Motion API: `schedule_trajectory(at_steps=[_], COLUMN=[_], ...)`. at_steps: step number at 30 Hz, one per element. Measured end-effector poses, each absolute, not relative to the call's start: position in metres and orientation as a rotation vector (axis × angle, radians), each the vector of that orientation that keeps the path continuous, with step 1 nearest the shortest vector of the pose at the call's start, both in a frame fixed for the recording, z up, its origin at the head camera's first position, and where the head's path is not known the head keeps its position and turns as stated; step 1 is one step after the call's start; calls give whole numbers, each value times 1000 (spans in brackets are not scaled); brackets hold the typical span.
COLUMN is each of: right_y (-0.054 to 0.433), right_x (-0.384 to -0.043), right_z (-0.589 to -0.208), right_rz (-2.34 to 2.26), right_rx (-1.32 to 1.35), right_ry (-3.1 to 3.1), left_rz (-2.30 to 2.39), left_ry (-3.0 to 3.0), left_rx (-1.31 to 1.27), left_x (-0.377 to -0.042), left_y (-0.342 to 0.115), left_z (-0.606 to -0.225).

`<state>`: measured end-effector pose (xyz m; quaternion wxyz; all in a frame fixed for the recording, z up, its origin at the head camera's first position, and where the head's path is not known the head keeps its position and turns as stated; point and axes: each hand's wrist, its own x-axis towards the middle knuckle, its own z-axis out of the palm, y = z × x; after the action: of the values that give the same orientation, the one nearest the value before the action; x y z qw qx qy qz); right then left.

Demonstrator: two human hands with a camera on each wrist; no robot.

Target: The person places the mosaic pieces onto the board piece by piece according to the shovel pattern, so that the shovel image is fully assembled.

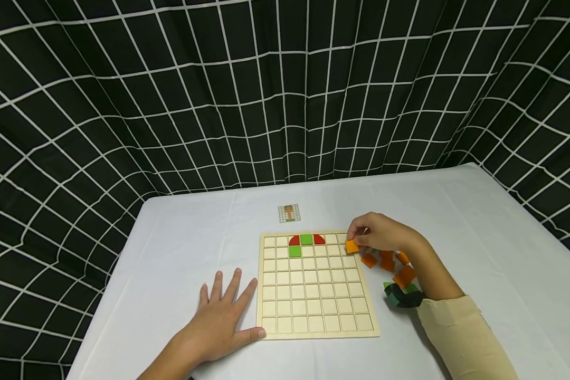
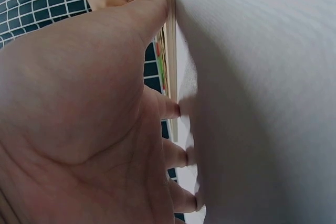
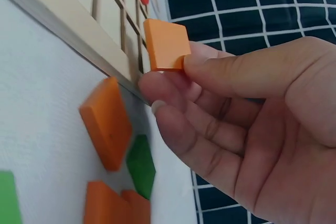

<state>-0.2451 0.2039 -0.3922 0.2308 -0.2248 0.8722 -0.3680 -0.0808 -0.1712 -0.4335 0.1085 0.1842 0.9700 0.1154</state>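
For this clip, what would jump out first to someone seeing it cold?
First, the bright orange square, pinched by the right hand at the right edge of the pale gridded board, near its far corner. Then the red and green pieces near the board's far edge, and the white-lined black curtain behind the table.

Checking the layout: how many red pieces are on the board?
2: one red piece left of the top green square, another red piece right of it. The right hand may hide others.
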Motion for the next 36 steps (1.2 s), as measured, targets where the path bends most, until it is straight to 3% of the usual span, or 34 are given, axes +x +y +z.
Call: schedule_trajectory(at_steps=[20,36], right_y=[173,156], right_x=[-244,-240], right_z=[-407,-413], right_rz=[-1227,-1243], right_rx=[-427,-429], right_ry=[2318,2337], left_rz=[341,344], left_ry=[2858,2851], left_rx=[540,543], left_x=[-80,-80], left_y=[-170,-170], left_z=[-434,-431])
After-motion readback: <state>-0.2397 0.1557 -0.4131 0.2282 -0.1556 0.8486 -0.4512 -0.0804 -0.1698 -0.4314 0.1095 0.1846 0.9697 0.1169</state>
